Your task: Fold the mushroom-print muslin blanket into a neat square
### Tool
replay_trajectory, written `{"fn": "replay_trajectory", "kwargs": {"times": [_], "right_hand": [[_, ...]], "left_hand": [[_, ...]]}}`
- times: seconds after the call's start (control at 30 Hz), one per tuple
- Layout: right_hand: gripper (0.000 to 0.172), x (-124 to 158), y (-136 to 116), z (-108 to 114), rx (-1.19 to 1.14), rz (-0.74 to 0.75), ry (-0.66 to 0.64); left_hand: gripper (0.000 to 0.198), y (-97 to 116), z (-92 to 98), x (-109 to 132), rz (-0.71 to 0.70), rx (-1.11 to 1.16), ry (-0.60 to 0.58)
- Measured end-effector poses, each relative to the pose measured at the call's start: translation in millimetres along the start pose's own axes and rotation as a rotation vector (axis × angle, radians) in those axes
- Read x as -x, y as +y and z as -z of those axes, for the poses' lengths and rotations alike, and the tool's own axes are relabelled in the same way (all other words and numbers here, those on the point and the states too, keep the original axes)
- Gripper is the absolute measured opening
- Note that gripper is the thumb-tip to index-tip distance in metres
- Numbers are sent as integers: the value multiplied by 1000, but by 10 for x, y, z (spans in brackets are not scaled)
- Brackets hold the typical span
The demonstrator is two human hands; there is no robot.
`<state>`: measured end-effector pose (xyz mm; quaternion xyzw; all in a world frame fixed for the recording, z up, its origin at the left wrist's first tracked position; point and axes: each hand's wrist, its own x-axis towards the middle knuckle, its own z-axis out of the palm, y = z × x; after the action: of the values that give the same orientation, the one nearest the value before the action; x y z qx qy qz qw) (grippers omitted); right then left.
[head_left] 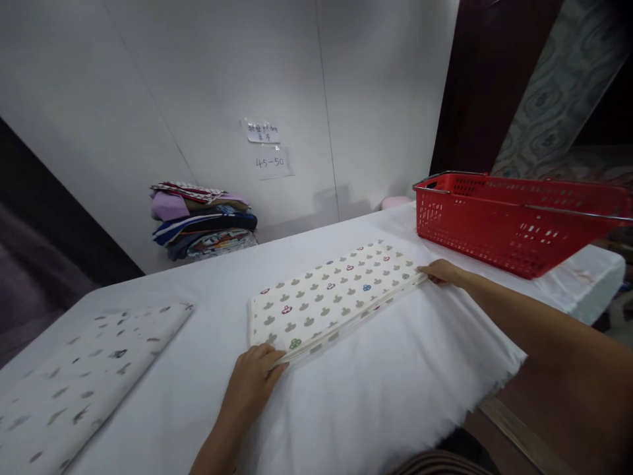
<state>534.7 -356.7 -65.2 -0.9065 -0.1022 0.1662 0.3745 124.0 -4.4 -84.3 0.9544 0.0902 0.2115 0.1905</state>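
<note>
A folded cream cloth (332,294) printed with small grey and coloured shapes lies flat in the middle of the white-covered table (395,389). My left hand (253,377) pinches its near left corner, fingers closed on the layered edge. My right hand (442,271) grips the cloth's right end, fingers curled at the corner.
A second folded printed cloth (84,376) lies at the table's left. A stack of folded coloured fabrics (202,221) sits against the white wall at the back. A red plastic basket (514,221) with metal handles stands at the right. Paper labels (267,148) hang on the wall.
</note>
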Motion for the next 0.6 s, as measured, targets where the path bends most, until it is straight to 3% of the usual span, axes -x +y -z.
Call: {"fn": "replay_trajectory", "kwargs": {"times": [0.13, 0.37, 0.6], "right_hand": [[36, -32, -78, 5, 78, -42, -47], [38, -40, -79, -7, 171, 75, -1], [40, -191, 38, -16, 301, 164, -59]], "left_hand": [[34, 19, 6, -1, 33, -9, -15], [30, 8, 43, -11, 55, -45, -75], [29, -74, 19, 1, 49, -131, -117]]}}
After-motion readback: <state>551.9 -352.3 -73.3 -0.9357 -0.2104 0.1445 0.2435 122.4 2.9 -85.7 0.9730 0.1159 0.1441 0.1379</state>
